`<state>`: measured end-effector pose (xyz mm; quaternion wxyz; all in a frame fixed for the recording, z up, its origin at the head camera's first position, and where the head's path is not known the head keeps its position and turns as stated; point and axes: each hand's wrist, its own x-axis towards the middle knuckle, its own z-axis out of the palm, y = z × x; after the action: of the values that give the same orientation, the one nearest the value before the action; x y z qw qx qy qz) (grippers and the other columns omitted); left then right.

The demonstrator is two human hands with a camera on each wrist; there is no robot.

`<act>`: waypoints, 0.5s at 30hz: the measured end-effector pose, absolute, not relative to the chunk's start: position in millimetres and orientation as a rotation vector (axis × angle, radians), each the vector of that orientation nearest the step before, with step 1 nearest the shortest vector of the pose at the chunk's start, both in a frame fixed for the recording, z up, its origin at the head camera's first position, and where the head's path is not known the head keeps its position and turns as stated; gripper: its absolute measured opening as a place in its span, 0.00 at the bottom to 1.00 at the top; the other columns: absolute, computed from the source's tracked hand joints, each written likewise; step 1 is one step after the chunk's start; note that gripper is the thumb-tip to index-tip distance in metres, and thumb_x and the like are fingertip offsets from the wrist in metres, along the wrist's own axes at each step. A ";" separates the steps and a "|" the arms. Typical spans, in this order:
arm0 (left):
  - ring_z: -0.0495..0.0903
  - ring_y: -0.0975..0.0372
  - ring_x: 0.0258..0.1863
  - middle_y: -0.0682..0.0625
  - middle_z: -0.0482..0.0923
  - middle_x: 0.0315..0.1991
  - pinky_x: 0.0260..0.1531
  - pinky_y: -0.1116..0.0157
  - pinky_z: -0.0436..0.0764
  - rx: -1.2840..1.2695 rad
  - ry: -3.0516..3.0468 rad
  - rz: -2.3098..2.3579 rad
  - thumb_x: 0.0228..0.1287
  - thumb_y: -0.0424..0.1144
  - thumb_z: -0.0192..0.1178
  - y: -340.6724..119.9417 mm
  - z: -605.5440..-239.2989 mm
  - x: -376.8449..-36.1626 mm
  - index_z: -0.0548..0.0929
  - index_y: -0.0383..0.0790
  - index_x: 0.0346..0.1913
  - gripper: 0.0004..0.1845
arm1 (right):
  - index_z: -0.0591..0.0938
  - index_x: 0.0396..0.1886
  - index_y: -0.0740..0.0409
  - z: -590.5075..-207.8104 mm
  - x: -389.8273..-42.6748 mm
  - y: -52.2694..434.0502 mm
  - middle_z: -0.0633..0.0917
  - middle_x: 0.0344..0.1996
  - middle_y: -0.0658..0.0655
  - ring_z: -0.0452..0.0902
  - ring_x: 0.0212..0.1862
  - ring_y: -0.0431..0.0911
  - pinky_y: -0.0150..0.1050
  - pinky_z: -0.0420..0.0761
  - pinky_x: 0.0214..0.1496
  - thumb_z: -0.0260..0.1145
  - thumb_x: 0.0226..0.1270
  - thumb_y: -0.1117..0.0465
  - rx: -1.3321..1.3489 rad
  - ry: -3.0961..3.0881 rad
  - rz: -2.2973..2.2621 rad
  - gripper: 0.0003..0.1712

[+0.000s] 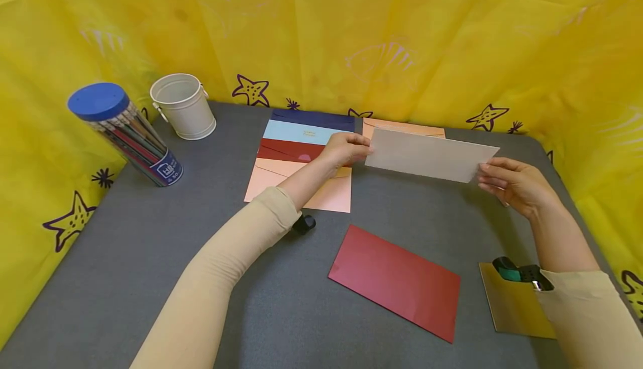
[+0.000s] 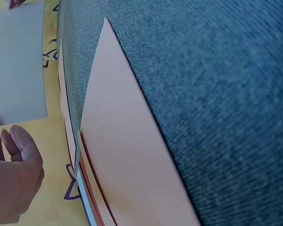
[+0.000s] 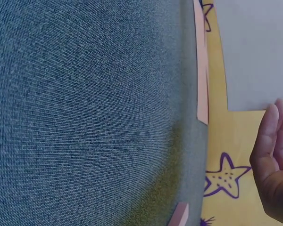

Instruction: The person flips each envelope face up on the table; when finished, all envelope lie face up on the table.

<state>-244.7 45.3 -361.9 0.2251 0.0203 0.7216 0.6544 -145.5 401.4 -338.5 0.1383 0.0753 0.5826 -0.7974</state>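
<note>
Both hands hold a plain pale envelope up above the back of the table, its blank face toward me. The left hand pinches its left end between thumb and fingers. At the opposite end, the right hand grips the lower right corner. Behind and partly hidden by it lies a peach envelope. Beside the left hand, envelopes overlap in a column: navy, light blue, dark red and peach nearest me. The left wrist view shows the peach one close up.
A red envelope lies at an angle in front. Under the right forearm is a gold envelope, partly covered. At back left stand a white metal bucket and a blue-lidded tub of pencils. Yellow patterned cloth hangs behind the table.
</note>
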 end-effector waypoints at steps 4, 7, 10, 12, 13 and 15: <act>0.82 0.65 0.34 0.45 0.86 0.46 0.54 0.61 0.84 0.053 2.009 1.842 0.61 0.34 0.68 44.9 -362.8 -244.3 0.86 0.35 0.48 0.13 | 0.88 0.39 0.64 -342.4 -145.6 402.3 0.91 0.36 0.57 0.89 0.38 0.48 0.37 0.88 0.43 0.52 0.73 0.75 0.107 1.575 -2.363 0.17; 0.82 0.67 0.29 0.46 0.86 0.40 0.55 0.59 0.84 0.033 1.965 1.885 0.61 0.32 0.67 44.8 -363.8 -244.5 0.86 0.34 0.46 0.11 | 0.88 0.41 0.64 -344.7 -145.6 402.8 0.91 0.38 0.58 0.90 0.40 0.48 0.37 0.88 0.45 0.50 0.74 0.75 0.075 1.544 -2.378 0.19; 0.83 0.67 0.28 0.45 0.86 0.41 0.54 0.60 0.84 0.010 1.926 1.905 0.62 0.30 0.65 45.4 -365.1 -245.0 0.86 0.33 0.47 0.11 | 0.89 0.43 0.64 -345.4 -145.8 402.8 0.90 0.39 0.55 0.90 0.41 0.48 0.37 0.88 0.45 0.50 0.74 0.74 0.098 1.558 -2.378 0.19; 0.83 0.69 0.29 0.44 0.86 0.46 0.52 0.63 0.85 -0.004 1.920 1.897 0.63 0.29 0.64 46.2 -366.3 -245.8 0.86 0.33 0.48 0.11 | 0.89 0.42 0.63 -345.2 -146.3 402.2 0.90 0.40 0.54 0.90 0.40 0.47 0.36 0.88 0.43 0.51 0.74 0.73 0.153 1.578 -2.371 0.19; 0.83 0.69 0.30 0.43 0.86 0.49 0.52 0.64 0.85 -0.008 1.916 1.895 0.63 0.29 0.64 46.7 -367.0 -246.2 0.86 0.32 0.49 0.11 | 0.89 0.42 0.63 -345.0 -146.6 401.7 0.90 0.39 0.53 0.89 0.39 0.45 0.36 0.88 0.42 0.52 0.74 0.73 0.189 1.597 -2.363 0.18; 0.81 0.70 0.30 0.41 0.84 0.54 0.52 0.65 0.85 -0.011 1.918 1.879 0.65 0.29 0.62 47.7 -368.4 -247.1 0.86 0.31 0.49 0.12 | 0.90 0.41 0.59 -344.7 -147.7 400.0 0.90 0.38 0.50 0.89 0.38 0.42 0.34 0.87 0.40 0.54 0.74 0.70 0.266 1.681 -2.318 0.17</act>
<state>-247.1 47.7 -368.4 0.2264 -0.0038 0.6957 0.6817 -147.7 400.0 -344.7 0.1324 0.0917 0.5793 -0.7990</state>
